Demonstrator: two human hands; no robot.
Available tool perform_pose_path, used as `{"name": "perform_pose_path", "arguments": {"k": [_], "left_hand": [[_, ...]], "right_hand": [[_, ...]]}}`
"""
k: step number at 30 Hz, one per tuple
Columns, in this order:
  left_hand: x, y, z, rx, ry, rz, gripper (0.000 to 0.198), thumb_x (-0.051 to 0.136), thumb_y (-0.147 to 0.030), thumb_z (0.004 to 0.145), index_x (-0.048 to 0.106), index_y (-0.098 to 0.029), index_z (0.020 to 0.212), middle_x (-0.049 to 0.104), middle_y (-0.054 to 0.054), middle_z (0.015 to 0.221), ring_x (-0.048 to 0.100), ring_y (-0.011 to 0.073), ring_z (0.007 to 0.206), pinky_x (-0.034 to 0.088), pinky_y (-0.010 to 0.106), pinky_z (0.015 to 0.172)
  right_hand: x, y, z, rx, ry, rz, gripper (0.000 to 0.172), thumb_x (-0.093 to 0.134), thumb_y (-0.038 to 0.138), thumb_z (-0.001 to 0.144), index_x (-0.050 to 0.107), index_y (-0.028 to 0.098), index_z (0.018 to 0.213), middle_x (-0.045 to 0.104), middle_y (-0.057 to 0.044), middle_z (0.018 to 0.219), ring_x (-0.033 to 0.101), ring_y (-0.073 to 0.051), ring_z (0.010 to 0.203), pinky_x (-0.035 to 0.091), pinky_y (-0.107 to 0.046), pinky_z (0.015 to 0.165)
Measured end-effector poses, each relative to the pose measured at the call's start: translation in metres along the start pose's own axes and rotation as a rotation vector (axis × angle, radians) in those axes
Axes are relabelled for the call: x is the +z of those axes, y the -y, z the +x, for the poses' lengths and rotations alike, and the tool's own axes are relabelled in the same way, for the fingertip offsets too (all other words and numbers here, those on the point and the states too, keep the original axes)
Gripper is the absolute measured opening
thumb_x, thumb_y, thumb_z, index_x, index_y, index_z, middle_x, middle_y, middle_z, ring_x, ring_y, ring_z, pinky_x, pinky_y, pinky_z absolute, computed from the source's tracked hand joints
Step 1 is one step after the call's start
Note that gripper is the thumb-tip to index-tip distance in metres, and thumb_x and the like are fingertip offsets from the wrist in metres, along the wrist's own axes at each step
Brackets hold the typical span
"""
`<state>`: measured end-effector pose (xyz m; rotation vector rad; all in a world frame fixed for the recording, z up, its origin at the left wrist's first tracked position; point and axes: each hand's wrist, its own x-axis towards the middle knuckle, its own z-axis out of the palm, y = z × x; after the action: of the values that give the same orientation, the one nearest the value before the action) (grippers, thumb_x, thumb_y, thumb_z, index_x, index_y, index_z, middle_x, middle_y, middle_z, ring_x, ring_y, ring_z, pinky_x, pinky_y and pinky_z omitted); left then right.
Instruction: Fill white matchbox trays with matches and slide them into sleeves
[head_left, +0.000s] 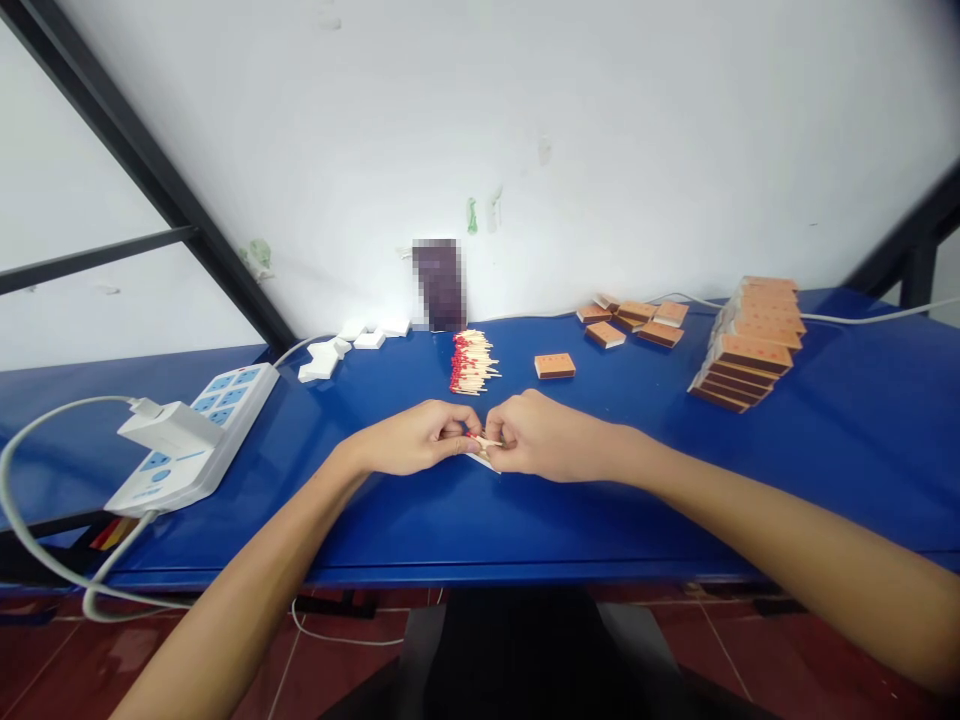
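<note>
My left hand (421,437) and my right hand (541,436) meet over the middle of the blue table. Between them lies a small bunch of matches (486,442), red heads toward the left. Thumb and fingers of my left hand pinch the head ends, while those of my right hand close on the plain ends. Under the matches a white matchbox tray (484,460) shows in part; the fingers cover the rest. Just beyond my hands rests a heap of red-headed matches (472,363). An orange matchbox cover (555,366) lies to its right.
Loose white trays (322,358) lie at the back left. Several matchboxes (636,318) are scattered at the back right, beside tall stacked matchboxes (750,345). A power strip (217,420) with a plugged-in adapter and cables occupies the left. A blurred dark object (442,285) leans on the wall.
</note>
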<state>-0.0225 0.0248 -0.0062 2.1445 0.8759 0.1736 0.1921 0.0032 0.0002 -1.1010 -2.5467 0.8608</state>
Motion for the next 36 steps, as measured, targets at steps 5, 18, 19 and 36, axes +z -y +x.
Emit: {"name": "perform_pose_path", "arguments": {"k": [5, 18, 19, 36], "left_hand": [[-0.003, 0.005, 0.001, 0.046, -0.092, 0.054, 0.023, 0.059, -0.039, 0.089, 0.062, -0.016, 0.093, 0.032, -0.007, 0.059, 0.028, 0.0084, 0.054, 0.026, 0.022, 0.052], [-0.001, 0.019, 0.005, 0.084, -0.218, -0.021, 0.030, 0.065, -0.041, 0.085, 0.062, -0.016, 0.102, 0.042, -0.005, 0.068, 0.035, 0.0083, 0.059, 0.032, 0.022, 0.057], [-0.001, 0.019, 0.005, 0.088, -0.201, -0.002, 0.034, 0.066, -0.043, 0.083, 0.063, -0.017, 0.104, 0.043, -0.005, 0.069, 0.036, 0.0084, 0.059, 0.033, 0.022, 0.057], [0.002, 0.017, 0.005, 0.105, -0.347, 0.290, 0.032, 0.064, -0.047, 0.084, 0.061, -0.017, 0.096, 0.047, -0.005, 0.065, 0.039, 0.0089, 0.056, 0.032, 0.022, 0.054]], "right_hand": [[0.001, 0.002, 0.001, 0.003, -0.004, -0.040, 0.027, 0.058, 0.030, 0.085, 0.054, 0.018, 0.061, 0.051, 0.003, 0.053, 0.037, -0.008, 0.048, 0.025, -0.026, 0.050], [-0.008, -0.021, 0.010, -0.123, -0.168, -0.080, 0.012, 0.050, 0.022, 0.086, 0.049, 0.019, 0.075, 0.054, -0.002, 0.082, 0.047, -0.015, 0.076, 0.034, -0.027, 0.067], [-0.009, -0.024, 0.011, -0.135, -0.158, -0.063, 0.011, 0.049, 0.022, 0.087, 0.048, 0.019, 0.077, 0.053, -0.002, 0.085, 0.047, -0.016, 0.080, 0.034, -0.028, 0.070], [-0.007, -0.045, 0.015, -0.264, -0.173, -0.139, 0.005, 0.051, 0.022, 0.085, 0.052, 0.020, 0.090, 0.051, 0.000, 0.082, 0.046, -0.015, 0.072, 0.032, -0.027, 0.064]]}}
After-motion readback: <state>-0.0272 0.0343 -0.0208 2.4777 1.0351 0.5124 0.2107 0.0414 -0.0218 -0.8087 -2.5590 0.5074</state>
